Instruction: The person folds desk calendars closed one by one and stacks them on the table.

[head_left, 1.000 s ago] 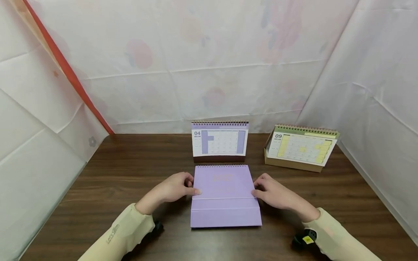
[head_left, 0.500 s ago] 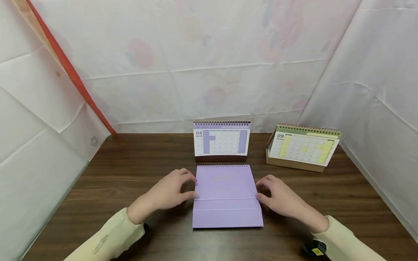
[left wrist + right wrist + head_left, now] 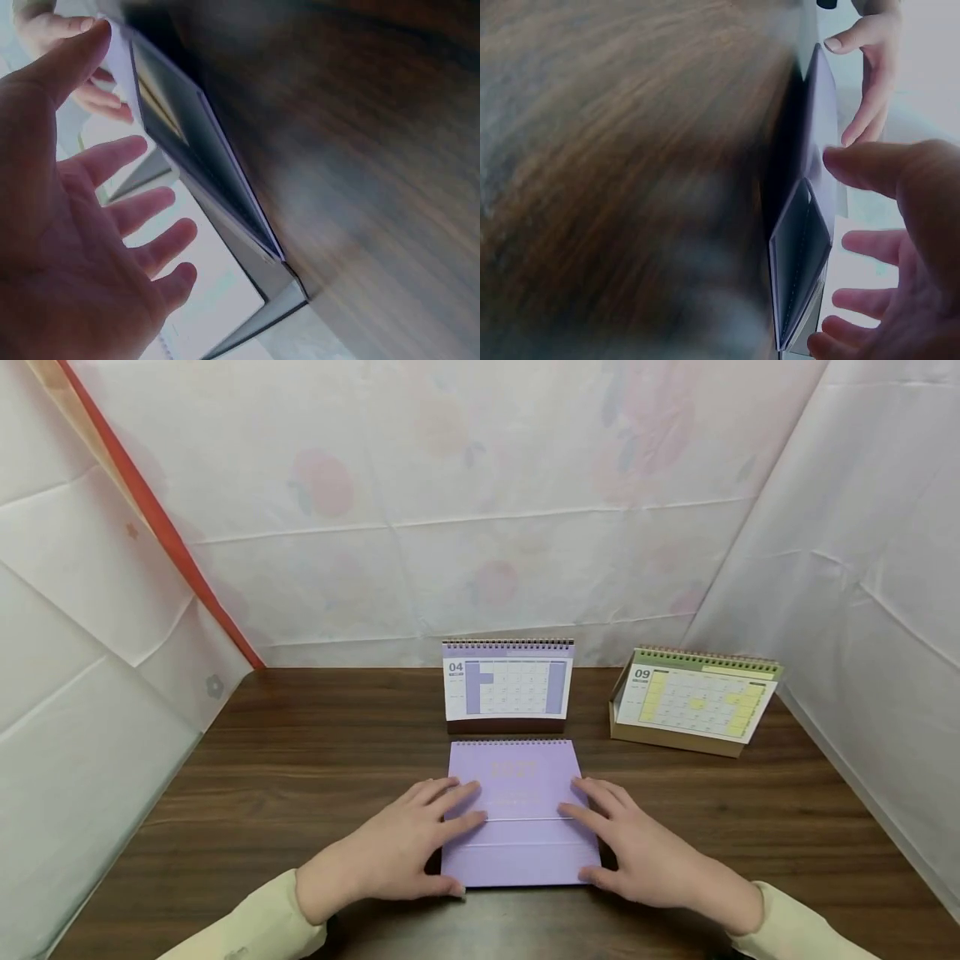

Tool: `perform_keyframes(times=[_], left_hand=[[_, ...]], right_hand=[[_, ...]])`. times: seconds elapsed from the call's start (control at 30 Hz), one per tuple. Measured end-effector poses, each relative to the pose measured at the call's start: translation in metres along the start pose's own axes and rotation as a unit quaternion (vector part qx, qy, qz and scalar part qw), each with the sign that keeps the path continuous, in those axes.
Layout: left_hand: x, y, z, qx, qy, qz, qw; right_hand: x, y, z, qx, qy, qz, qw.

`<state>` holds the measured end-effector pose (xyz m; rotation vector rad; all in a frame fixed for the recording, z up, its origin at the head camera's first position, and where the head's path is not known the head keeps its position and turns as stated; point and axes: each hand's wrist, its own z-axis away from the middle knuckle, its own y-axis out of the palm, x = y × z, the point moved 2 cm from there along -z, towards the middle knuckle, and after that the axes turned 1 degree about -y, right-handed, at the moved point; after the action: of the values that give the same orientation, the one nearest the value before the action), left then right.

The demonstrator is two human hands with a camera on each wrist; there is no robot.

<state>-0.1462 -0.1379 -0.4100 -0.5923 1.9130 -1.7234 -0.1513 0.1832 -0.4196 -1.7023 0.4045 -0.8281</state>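
A purple spiral-bound desk calendar point(image 3: 521, 785) lies cover up in front of me, its binding toward the back. Its hollow, partly folded stand point(image 3: 802, 251) shows from the side in the right wrist view. My left hand point(image 3: 397, 843) is spread at its left side, fingers reaching over the cover and thumb at the front left corner. At the other side my right hand point(image 3: 648, 852) mirrors this, thumb by the front right corner. Neither hand curls round the calendar.
Close behind the purple calendar stands another desk calendar point(image 3: 517, 689) showing 04. To its right, a green and yellow desk calendar point(image 3: 693, 702) showing 09 stands at an angle. White printed cloth point(image 3: 480, 527) hangs behind the dark wooden table point(image 3: 300, 727).
Both hands have let go of the purple calendar's side edges, moved outward, then come back in nearer its front, fingers now spread over the cover. The calendar lies about where it was.
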Motion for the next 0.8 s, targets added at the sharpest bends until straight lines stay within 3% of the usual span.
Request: perform_keyframes(times=[0.2, 0.33, 0.47, 0.8], left_hand=[[-0.007, 0.006, -0.001, 0.057, -0.005, -0.029, 0.9980], [-0.008, 0.010, -0.002, 0.070, -0.016, -0.043, 0.9965], [-0.010, 0.013, -0.001, 0.088, -0.031, -0.029, 0.9953], [-0.009, 0.013, -0.002, 0.136, -0.055, -0.007, 0.9891]], right_hand=[[0.007, 0.003, 0.003, 0.060, -0.029, 0.005, 0.998], [0.008, 0.004, 0.004, 0.114, -0.014, -0.013, 0.993], [0.007, 0.006, 0.003, 0.151, 0.006, -0.025, 0.988], [0.007, 0.008, 0.002, 0.171, 0.025, -0.022, 0.985]])
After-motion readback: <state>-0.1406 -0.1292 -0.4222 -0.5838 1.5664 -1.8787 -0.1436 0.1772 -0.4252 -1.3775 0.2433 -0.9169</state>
